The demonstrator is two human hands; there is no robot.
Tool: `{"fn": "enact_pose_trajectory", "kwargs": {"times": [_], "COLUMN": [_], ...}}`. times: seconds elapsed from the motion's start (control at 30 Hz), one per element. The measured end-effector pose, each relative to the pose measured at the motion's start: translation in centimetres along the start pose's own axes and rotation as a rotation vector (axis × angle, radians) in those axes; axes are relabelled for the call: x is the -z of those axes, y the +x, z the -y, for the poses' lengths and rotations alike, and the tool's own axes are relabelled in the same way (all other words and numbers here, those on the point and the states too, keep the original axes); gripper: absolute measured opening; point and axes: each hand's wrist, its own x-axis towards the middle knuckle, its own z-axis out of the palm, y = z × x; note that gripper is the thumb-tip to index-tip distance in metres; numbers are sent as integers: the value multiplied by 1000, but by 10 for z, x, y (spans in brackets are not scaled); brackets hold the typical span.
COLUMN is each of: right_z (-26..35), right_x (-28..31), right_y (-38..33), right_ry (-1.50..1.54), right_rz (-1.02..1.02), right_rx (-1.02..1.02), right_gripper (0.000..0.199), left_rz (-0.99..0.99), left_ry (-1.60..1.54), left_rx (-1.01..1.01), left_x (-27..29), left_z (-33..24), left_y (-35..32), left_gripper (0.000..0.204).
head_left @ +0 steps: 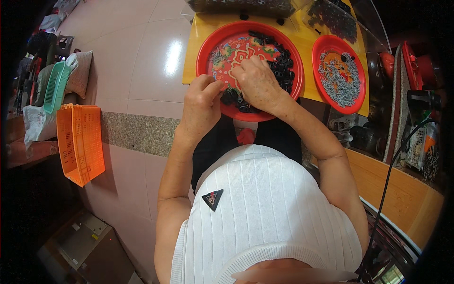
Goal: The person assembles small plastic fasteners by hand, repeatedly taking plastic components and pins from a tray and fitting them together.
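Observation:
A large red round tray (204,49) with a printed floor sits at the front of the yellow table. Small black parts (283,64) are heaped along its right side, and more black pieces (239,102) lie at its near edge. Some grey screws (219,56) are scattered at its left. My left hand (202,102) is closed in a pinch at the tray's left rim; what its fingertips hold is too small to name. Over the middle of the tray my right hand (259,84) curls downward with closed fingers, their tips partly hidden.
A smaller red tray (315,71) of grey screws stands to the right on the yellow table (302,28). Clear bins of dark parts (331,21) line the far side. Orange baskets (81,144) and a green basket (56,87) stand left on the floor. A black cable (388,175) hangs at right.

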Motion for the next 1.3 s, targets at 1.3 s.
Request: {"fn": "enact_pose_trajectory", "kwargs": {"times": [1.3], "right_z": [-37], "right_x": [29], "right_y": [2], "right_ry": [888], "right_rz": [66], "right_rx": [-439], "right_gripper": [2], "left_rz": [-2], "left_ry": [87], "left_rx": [-98], "left_x": [-11], "left_z": [0], "left_y": [20], "left_gripper": [19]}}
